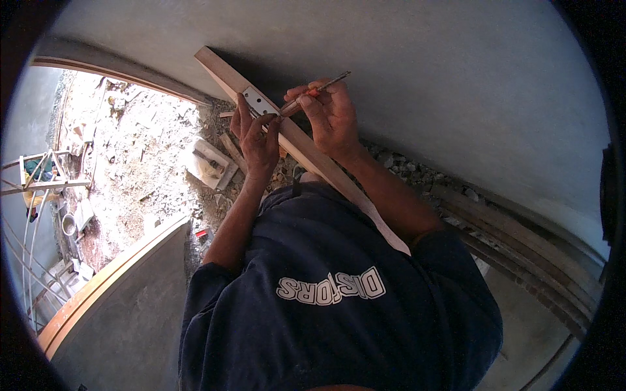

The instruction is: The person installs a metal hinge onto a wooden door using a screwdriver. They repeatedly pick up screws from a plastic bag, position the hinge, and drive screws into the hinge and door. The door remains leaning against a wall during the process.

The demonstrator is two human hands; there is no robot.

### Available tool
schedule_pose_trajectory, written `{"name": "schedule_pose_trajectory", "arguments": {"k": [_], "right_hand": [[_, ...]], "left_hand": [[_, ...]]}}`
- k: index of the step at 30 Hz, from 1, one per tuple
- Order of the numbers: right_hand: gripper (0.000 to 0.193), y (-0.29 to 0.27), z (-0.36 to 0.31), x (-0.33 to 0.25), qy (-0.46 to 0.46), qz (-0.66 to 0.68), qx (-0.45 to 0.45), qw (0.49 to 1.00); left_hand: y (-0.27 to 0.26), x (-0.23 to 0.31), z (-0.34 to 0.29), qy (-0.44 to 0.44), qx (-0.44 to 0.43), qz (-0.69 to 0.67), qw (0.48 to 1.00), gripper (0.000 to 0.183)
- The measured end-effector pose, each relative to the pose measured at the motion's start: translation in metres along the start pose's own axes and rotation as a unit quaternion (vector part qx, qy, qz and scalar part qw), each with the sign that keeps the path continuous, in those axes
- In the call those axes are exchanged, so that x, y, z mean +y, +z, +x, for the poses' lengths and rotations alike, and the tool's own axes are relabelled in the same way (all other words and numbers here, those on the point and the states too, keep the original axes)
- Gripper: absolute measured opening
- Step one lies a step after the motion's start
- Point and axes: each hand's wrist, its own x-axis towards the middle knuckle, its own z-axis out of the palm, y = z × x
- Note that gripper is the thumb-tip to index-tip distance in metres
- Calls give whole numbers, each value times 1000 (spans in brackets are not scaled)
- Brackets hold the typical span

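Note:
A long wooden beam point(306, 148) slants from the wall down to my chest. A silver hinge point(259, 101) with several dark holes lies on its upper face. My left hand point(257, 133) has its fingers closed on the hinge's edge, pressing it against the wood. In my right hand point(331, 120) is a slim pencil-like tool point(314, 92), with an orange part and a dark upper end. The tool's lower end meets the hinge's near corner, close to my left fingertips. Its exact tip is hidden by the fingers.
A grey plastered wall point(417, 78) rises beyond the beam. Rubble and a pale float-like block point(212, 163) lie on the ground at left. Stacked planks point(521, 244) run along the wall at right. A doorway edge point(114, 283) and a bucket point(69, 224) are farther left.

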Motion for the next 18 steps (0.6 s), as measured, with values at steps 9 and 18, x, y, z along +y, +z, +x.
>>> {"name": "schedule_pose_trajectory", "arguments": {"k": [9,18], "right_hand": [[14,-1,-3,1,9,9,0,1000],[15,0,-2,0,14,-4,-7,1000]], "left_hand": [[1,-1,0,16,7,-4,1000,12],[1,-2,-1,30,13,3,999,13]]}}
